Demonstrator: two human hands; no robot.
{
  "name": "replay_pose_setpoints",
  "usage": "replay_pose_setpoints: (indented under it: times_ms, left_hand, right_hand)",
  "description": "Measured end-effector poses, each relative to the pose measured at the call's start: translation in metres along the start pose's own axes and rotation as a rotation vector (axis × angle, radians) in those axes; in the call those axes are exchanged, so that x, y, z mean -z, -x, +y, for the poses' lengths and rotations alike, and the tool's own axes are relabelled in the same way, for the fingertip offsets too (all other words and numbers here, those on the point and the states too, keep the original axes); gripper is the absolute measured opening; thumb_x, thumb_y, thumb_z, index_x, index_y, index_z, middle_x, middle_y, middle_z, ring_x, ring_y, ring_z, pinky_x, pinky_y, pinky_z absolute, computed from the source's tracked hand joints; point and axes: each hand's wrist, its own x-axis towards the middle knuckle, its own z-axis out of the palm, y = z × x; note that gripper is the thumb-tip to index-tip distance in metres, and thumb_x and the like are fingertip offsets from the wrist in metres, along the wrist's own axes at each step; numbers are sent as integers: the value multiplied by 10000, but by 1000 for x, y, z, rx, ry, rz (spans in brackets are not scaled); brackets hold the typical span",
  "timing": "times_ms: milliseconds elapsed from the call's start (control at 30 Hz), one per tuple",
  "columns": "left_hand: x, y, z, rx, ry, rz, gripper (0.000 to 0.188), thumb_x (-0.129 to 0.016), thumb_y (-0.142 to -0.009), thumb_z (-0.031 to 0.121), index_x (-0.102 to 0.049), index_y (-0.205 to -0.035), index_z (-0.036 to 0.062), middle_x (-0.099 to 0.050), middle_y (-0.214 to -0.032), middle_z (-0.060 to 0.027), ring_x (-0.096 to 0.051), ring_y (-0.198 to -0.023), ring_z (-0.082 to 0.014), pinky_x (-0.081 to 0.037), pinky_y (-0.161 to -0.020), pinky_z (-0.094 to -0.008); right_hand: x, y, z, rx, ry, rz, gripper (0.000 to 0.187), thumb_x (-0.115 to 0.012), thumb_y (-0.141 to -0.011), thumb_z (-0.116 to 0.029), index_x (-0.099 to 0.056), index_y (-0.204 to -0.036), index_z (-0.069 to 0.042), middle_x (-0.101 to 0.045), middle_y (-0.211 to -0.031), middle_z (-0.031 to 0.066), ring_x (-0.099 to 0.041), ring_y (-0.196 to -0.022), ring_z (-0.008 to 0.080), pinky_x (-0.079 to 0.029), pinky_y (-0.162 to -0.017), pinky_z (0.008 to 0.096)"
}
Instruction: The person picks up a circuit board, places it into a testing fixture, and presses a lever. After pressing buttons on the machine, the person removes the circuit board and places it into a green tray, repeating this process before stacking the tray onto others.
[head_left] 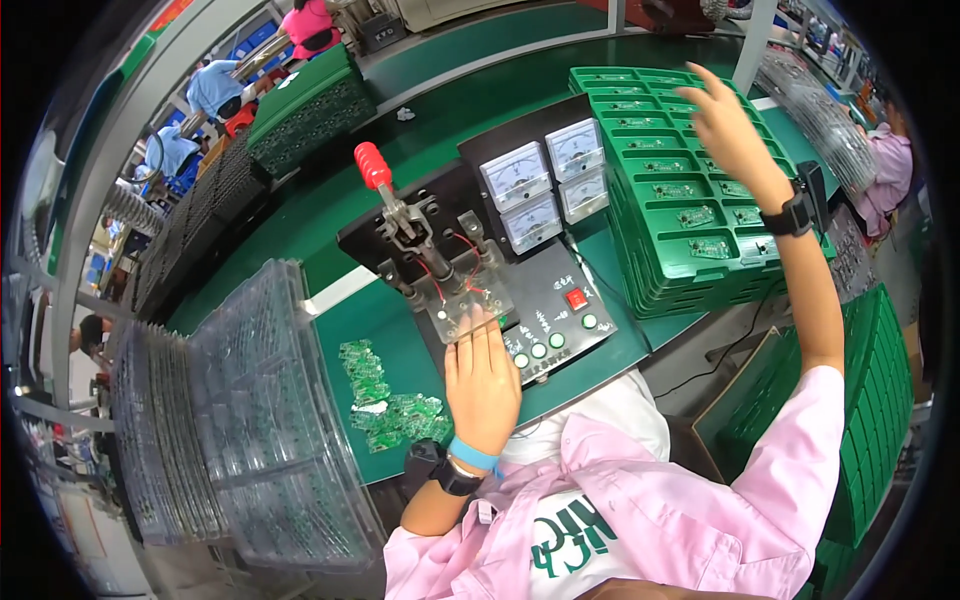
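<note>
On the test fixture (470,300), I am resting my left hand (482,385) flat with fingers extended, holding nothing, while my right hand (728,125) is reaching spread and empty over the stacked green trays (680,200). I judge picking one board cleanly matters, keeping fingers clear beneath the red-handled clamp (385,190).

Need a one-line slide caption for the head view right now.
Left hand rests flat at the black test fixture with its red-knobbed lever, while the right hand reaches over stacked green trays.
</note>
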Motion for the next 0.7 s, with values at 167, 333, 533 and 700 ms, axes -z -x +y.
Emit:
replay_pose_setpoints:
  times_ms: [167,333,533,700]
  left_hand:
    - [2,1,-10,-19,-30,-42,546,-559,-856,209,-463,-1331,-43,-474,-1397,-182,-407,-1325,-327,-301,-1058,-507]
    - [7,0,-5,-57,131,-113,635,-584,-848,320,-450,-1357,-35,-431,-1449,-174,-387,-1351,-301,-272,-1069,-553]
    - [10,5,12,-23,130,-82,753,-620,-842,440,-418,-1382,-43,-422,-1443,-202,-402,-1333,-313,-267,-1052,-575]
    - [9,6,10,58,34,-83,805,-601,-839,511,-414,-1382,-53,-406,-1465,-197,-369,-1361,-299,-278,-1059,-542]
  right_hand:
    - [37,-34,-172,377,-323,64,374,-633,-843,-112,-577,-1204,-27,-418,-1438,191,-452,-1269,382,-387,-1051,435]
    - [32,-73,-258,293,-752,-41,450,-572,-916,-356,-559,-1208,-14,-602,-1128,226,-589,-1033,389,-465,-903,424]
    - [21,-93,-278,88,-1016,-284,515,-526,-879,-424,-566,-1162,4,-675,-871,231,-652,-853,402,-507,-784,439]
    - [21,-92,-280,36,-980,-322,548,-521,-875,-374,-510,-1270,5,-677,-971,235,-661,-867,356,-508,-782,399]
